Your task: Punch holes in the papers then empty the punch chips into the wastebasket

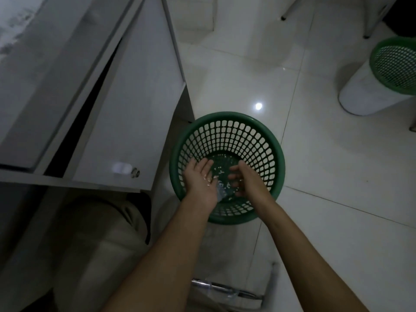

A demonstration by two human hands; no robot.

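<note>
A green lattice wastebasket (265, 140) stands on the white tiled floor beside a desk. Both my hands hover over its near side. My left hand (200, 181) is flat and palm up, with a few white punch chips (209, 180) stuck near its edge. My right hand (244, 180) is loosely curled just to the right of it, fingers pointing toward the left palm, holding nothing I can see. More white chips (221, 171) lie scattered in the basket's bottom and fall between my hands. The hole punch and the papers are out of view.
A white desk cabinet with a small round knob (135, 172) stands left of the basket. A second green basket (396, 64) with a white bin sits at the far right. Chair legs (283, 18) show at the top. My knee in beige trousers (94, 233) is at lower left.
</note>
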